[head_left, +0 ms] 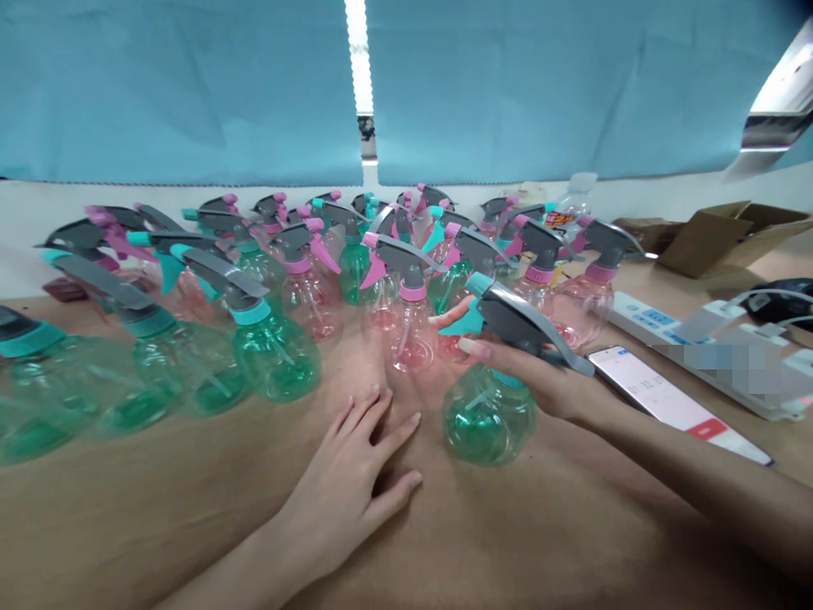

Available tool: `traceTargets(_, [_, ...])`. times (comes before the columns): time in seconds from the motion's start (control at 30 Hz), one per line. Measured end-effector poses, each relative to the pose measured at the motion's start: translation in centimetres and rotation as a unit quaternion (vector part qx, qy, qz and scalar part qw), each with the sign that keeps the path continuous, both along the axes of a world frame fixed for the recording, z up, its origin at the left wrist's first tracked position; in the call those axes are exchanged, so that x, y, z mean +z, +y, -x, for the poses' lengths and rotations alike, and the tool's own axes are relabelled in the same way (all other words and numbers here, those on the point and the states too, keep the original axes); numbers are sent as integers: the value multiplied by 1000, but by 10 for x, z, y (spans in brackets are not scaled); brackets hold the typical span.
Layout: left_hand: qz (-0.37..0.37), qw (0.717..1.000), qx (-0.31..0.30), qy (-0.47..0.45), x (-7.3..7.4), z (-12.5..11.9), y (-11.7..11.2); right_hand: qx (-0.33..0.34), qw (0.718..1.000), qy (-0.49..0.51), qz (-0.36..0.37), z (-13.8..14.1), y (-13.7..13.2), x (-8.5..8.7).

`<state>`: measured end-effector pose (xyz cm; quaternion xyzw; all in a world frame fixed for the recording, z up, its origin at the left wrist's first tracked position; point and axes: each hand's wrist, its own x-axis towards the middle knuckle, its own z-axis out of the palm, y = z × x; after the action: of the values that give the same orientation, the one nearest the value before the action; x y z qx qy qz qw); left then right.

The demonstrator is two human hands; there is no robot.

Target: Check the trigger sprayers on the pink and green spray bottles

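My left hand lies on the wooden table with its fingers spread and nothing in it. To its right, my right hand is wrapped about the neck of a green spray bottle, with fingers by its turquoise trigger. This bottle has a grey head and stands roughly upright, close to the table top. Just behind, between the two hands, is a clear pink spray bottle with a pink collar. Left of my left hand stands another green spray bottle with a turquoise collar. My right palm and part of the bottle's neck are hidden.
Several more green and pink spray bottles crowd the table behind and to the left. At the right lie a phone with a lit screen and a white power strip with plugs. An open cardboard box sits farther back, before a blue curtain.
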<state>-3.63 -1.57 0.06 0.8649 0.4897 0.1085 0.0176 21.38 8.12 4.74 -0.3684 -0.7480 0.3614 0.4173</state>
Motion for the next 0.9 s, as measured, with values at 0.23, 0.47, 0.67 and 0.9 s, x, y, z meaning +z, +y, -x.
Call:
traceTargets(0.23, [11, 1000, 0, -1, 0, 1, 0, -19, 999, -21, 20, -7, -14, 9])
traceTargets(0.47, [10, 1000, 1, 6, 2, 0, 1, -24, 999, -6, 23, -7, -9, 5])
traceTargets(0.67, [11, 1000, 4, 3, 0, 0, 1, 8, 1000, -1, 17, 2, -18, 19])
traceTargets(0.9, [19, 1000, 7, 1, 3, -1, 1, 13, 1000, -1, 23, -10, -21, 16])
